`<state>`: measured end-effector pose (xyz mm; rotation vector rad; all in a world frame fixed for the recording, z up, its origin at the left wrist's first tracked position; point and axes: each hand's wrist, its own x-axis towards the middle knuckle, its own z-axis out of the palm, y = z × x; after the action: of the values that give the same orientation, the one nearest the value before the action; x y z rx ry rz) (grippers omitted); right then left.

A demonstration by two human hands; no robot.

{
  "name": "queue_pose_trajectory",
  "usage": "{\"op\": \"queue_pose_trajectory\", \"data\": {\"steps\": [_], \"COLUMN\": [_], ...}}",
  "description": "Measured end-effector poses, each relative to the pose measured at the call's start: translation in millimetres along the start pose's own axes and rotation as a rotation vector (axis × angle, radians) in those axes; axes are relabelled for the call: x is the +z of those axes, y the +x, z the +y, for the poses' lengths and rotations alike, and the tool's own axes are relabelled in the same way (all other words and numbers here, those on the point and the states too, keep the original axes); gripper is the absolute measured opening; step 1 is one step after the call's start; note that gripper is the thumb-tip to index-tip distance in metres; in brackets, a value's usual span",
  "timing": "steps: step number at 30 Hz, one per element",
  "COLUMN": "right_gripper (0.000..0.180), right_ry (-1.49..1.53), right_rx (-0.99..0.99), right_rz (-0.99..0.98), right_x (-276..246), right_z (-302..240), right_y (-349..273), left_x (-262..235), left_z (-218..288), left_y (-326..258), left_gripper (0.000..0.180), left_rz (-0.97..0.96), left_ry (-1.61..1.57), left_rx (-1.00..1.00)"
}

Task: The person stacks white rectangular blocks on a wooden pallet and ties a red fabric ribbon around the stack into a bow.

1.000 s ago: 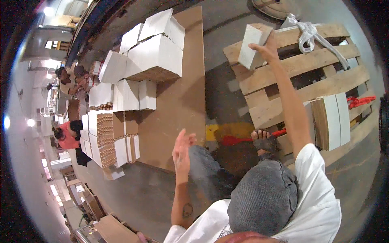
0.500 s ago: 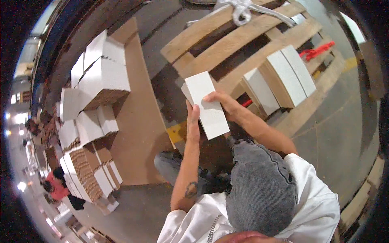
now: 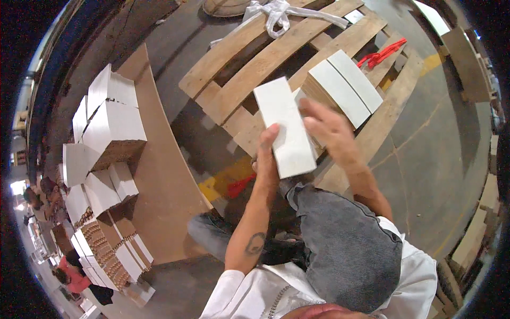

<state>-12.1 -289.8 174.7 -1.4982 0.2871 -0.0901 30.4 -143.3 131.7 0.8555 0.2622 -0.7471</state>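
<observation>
White block (image 3: 286, 130) is slanting before a wooden pallet (image 3: 228, 55), the left hand (image 3: 269, 154) grasping its side; the right hand (image 3: 332, 130), blurred, is hovering at its opposite edge, its grip impossible to tell.

I'm looking down on a concrete floor (image 3: 425, 175) that carries a slatted wooden pallet (image 3: 265, 65) and, to its left, a flat brown sheet (image 3: 164, 212). On the pallet I see two white stacks (image 3: 332, 90) set side by side, a red strap (image 3: 381, 53) just beyond them, and a knotted white strip (image 3: 277, 18) across the far slats. White blocks (image 3: 119, 125) crowd the sheet's left part — I can't tell whether the outermost overhang it. A yellow band (image 3: 228, 178) marks the floor between sheet and pallet.
</observation>
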Motion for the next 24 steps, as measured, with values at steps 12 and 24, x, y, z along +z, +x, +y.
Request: {"op": "queue_pose_trajectory", "data": {"steps": [12,24], "right_gripper": [0.046,0.066], "right_ry": [-0.433,-0.791], "right_rx": [-0.243,0.173], "right_rz": [0.703,0.145], "right_x": [-126,-174], "right_z": [-21,23], "right_y": [35,75], "left_x": [32,39], "left_z": [-69,-94], "left_y": [61,69], "left_gripper": [0.089,0.110], "left_rz": [0.123,0.263], "left_ry": [0.204,0.387], "left_rx": [0.334,0.340]}}
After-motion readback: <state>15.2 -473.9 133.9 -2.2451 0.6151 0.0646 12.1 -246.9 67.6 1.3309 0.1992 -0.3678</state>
